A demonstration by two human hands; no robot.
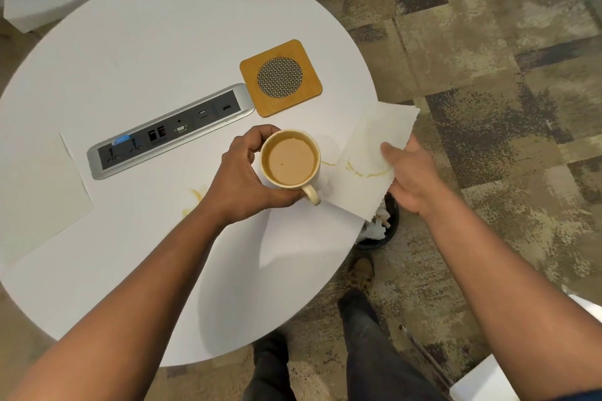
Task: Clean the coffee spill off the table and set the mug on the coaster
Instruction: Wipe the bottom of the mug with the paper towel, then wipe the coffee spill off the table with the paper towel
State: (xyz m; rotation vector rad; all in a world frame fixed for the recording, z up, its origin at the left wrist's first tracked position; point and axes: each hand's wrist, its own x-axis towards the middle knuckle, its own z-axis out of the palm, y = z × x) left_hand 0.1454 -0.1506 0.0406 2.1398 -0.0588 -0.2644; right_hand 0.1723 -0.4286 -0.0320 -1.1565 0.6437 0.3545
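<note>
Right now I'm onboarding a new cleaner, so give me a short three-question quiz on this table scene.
1. True or false: the mug already sits on the coaster.
2. Which hand grips the mug: A) left hand B) right hand?
3. Fill in: the right hand presses a ____ onto the spill near the table edge.

Key: 1 false; 2 A; 3 paper towel. A coffee stain also remains beside the left wrist.
</note>
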